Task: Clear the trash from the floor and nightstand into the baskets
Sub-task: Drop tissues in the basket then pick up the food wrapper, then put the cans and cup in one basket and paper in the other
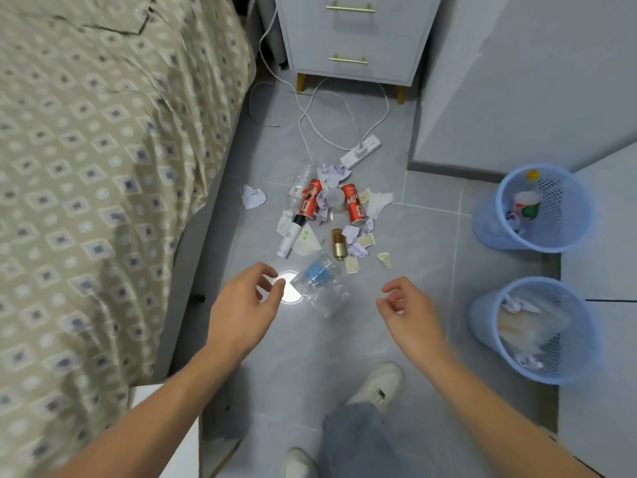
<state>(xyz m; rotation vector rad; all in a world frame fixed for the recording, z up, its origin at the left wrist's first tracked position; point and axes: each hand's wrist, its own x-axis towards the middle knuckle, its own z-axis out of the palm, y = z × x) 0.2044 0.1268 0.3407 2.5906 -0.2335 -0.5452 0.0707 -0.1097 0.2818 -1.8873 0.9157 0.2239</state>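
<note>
Although both blue baskets are already holding some rubbish, most of the job is looking undone. The far basket is carrying what seems to be a bottle with a yellow cap and a cup, and the near basket is holding crumpled paper and clear wrapping. On the floor, between the bed and the baskets, a heap is still lying: two red cans, crumpled paper scraps, a white tube with a black cap, a small gold bottle, a clear bottle by the left can, and a crushed clear plastic bottle with a blue label nearest the person.

The left hand is hovering just beside that crushed bottle, fingers loosely curled and holding nothing; I cannot tell whether it is touching it. The right hand is hanging near it on the other side, fingers relaxed, also empty.

The nightstand is showing only its drawer fronts, so its top cannot be judged. A white power strip and its cable are lying beyond the heap and are probably not trash.
</note>
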